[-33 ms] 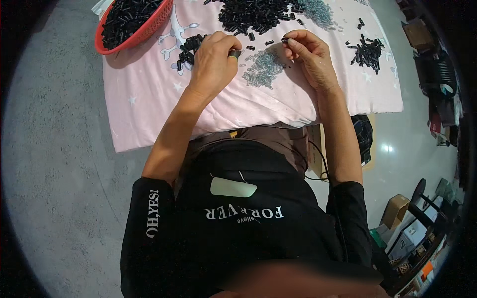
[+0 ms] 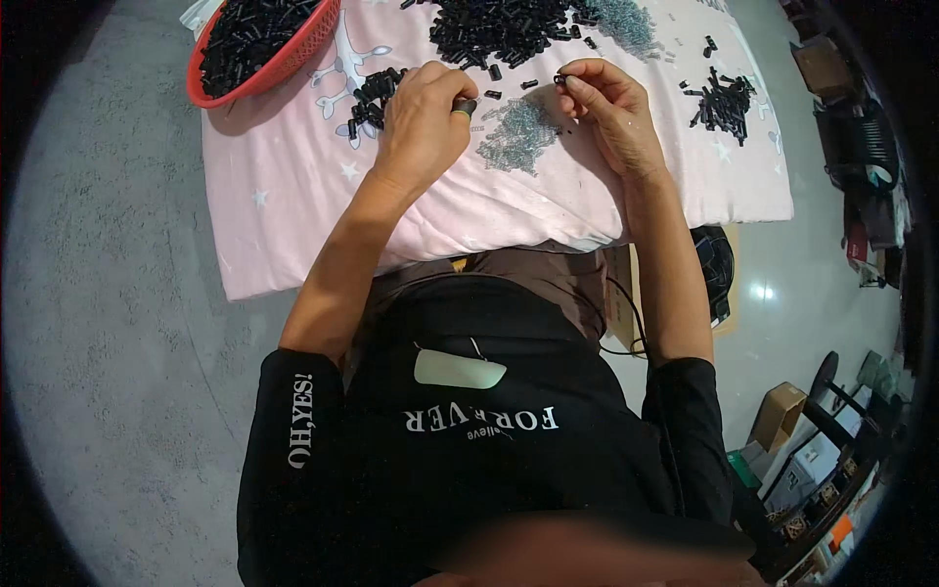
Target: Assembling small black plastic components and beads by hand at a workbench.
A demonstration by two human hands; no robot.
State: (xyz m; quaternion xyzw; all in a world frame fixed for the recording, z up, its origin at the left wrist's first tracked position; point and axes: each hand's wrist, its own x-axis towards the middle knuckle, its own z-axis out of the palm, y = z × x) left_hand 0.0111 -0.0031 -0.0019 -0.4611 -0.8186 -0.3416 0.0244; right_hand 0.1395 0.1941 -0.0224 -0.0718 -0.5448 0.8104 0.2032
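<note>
My right hand (image 2: 616, 112) pinches a small black plastic tube (image 2: 560, 80) between thumb and forefinger, above the pink cloth (image 2: 577, 201). My left hand (image 2: 423, 115) is bent with its fingers curled, and a dark piece with a yellow-green edge (image 2: 464, 108) shows at the fingertips. What that piece is cannot be made out clearly. Beside the left hand lies a small heap of black tubes (image 2: 370, 101), partly covered by the fingers. Between the two hands is a pile of fine silvery metal parts (image 2: 518, 137), like tiny springs. A few loose black tubes (image 2: 494, 95) lie just beyond it.
A red plastic basket (image 2: 321, 44) full of black tubes stands at the far left. Large heaps of black tubes (image 2: 499, 34) and silvery parts (image 2: 626, 26) lie at the far side. Another black heap (image 2: 724, 103) is at the right, and boxes (image 2: 780, 416) stand on the floor.
</note>
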